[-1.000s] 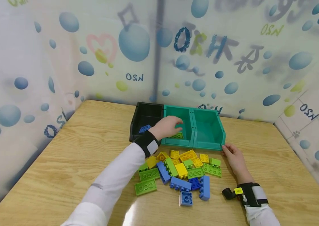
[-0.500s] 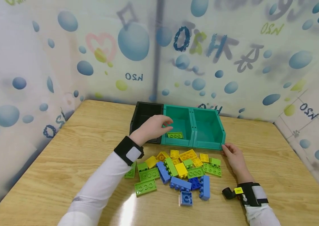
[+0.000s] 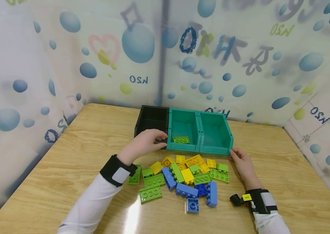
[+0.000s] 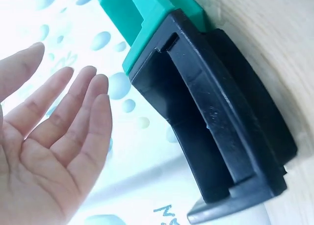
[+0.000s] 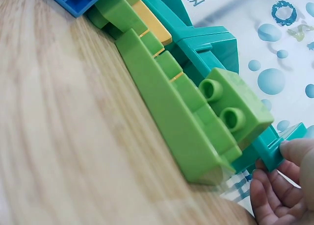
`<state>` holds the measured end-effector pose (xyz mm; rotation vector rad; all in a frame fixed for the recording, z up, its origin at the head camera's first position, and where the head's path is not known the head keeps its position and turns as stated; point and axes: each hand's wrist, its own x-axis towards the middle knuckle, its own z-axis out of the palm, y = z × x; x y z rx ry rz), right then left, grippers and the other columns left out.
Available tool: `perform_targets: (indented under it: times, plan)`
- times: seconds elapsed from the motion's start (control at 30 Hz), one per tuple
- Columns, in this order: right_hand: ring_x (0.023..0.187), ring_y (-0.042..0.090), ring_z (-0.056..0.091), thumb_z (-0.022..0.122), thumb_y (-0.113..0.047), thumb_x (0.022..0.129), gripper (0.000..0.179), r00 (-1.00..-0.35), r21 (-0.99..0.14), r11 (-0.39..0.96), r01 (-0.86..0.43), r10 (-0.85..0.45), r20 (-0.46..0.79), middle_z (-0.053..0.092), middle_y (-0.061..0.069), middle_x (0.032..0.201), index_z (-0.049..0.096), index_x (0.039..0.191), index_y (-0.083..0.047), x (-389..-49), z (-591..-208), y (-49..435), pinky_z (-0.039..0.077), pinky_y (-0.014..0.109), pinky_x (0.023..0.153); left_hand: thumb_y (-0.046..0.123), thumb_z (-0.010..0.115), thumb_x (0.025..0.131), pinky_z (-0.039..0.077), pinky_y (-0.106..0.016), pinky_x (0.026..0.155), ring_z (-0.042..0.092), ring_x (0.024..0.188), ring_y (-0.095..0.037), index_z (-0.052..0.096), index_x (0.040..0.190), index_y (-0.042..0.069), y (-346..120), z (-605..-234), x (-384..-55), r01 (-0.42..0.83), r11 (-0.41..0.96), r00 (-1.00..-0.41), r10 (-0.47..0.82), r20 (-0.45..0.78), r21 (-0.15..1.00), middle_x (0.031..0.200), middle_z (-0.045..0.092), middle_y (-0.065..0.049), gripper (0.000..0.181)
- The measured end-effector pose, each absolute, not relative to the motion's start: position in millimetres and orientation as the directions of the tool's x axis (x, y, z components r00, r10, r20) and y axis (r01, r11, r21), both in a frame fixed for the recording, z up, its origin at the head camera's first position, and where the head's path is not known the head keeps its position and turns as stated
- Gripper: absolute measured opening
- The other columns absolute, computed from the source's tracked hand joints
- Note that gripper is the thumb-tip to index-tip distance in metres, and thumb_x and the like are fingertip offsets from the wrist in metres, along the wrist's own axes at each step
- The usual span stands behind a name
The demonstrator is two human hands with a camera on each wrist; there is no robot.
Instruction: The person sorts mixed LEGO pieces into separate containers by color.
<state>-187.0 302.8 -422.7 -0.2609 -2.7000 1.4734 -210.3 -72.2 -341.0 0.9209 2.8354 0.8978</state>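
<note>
My left hand (image 3: 142, 145) hovers at the front of the black bin (image 3: 154, 114), fingers loosely bent. Its palm and fingers hold nothing in the left wrist view. Most of the black bin's inside near the front is hidden behind this hand. A lime green brick (image 3: 181, 140) lies in the middle teal bin (image 3: 184, 122). With thumb and fingers my right hand (image 3: 244, 166) pinches the front right corner of the right teal bin (image 3: 215, 130); the right wrist view shows the same grip on the teal edge (image 5: 271, 154).
A heap of loose building bricks spreads before the bins: yellow bricks (image 3: 187, 176) at the back, green bricks (image 3: 150, 194) left and right, blue bricks (image 3: 186, 190) toward the front. All stand on a wooden table (image 3: 65, 162) against a printed curtain (image 3: 106, 84).
My left hand has moved left and down from above the middle teal bin to the black bin's front, uncovering the lime green brick. The right hand stays at the corner.
</note>
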Motion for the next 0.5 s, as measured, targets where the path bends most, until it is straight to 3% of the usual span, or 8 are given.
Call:
perform_targets:
  times: [0.2, 0.5]
  plan:
    - [0.081, -0.009, 0.050, 0.039, -0.033, 0.102, 0.046, -0.985, -0.845, 0.522, 0.116, 0.172, -0.028, 0.060, 0.004, 0.103, 0.049, 0.124, 0.005, -186, -423, 304, 0.040, 0.006, 0.075, 0.018, 0.064, 0.091, 0.050, -0.039, 0.089, 0.062, 0.102, -0.026, 0.063, 0.118, 0.003, -87, -347, -200, 0.524, 0.645, -0.828, 0.540, 0.152, 0.556, 0.113, 0.066, -0.013, 0.031]
    - [0.082, -0.007, 0.050, 0.040, -0.036, 0.101, 0.047, -0.984, -0.839, 0.530, 0.122, 0.178, -0.031, 0.059, 0.007, 0.105, 0.050, 0.124, 0.003, -188, -425, 306, 0.040, 0.007, 0.076, 0.017, 0.065, 0.090, 0.049, -0.044, 0.090, 0.061, 0.104, -0.029, 0.062, 0.118, 0.002, -111, -345, -195, 0.507, 0.671, -0.842, 0.521, 0.142, 0.541, 0.115, 0.065, -0.016, 0.032]
